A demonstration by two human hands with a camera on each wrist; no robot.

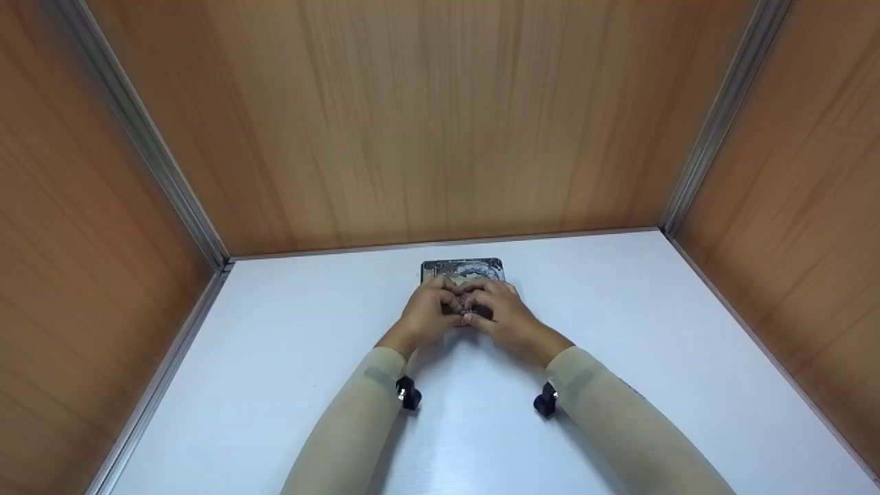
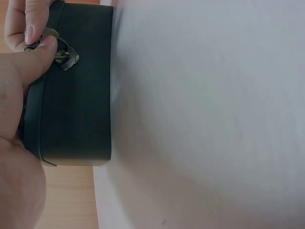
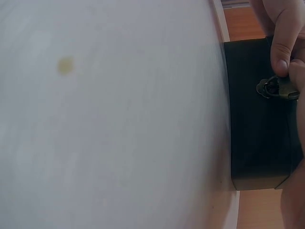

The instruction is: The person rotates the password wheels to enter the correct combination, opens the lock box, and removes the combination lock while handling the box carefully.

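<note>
Both my hands are on a small dark box that sits on the white table, far from me and just short of the back wall. My left hand and right hand meet over the near face of the box, fingers curled in and touching each other. From my head I see only the patterned lid of the box past my knuckles.

At the left wrist, my thumb and a fingertip pinch a small brass-coloured clasp fixed on the dark side of the box — the grip is tight and closed around the metal piece. At the right wrist, a fingertip presses onto the same kind of clasp from above, with another finger against it at the frame's edge, so that hand too pinches the clasp on the box.

The box's lower edge lies flat on the table, and its far edge is near the table's back rim. To either side the white surface runs wide and bare to the left wall and the right wall — plenty of room there, and in front toward my sleeves.
</note>
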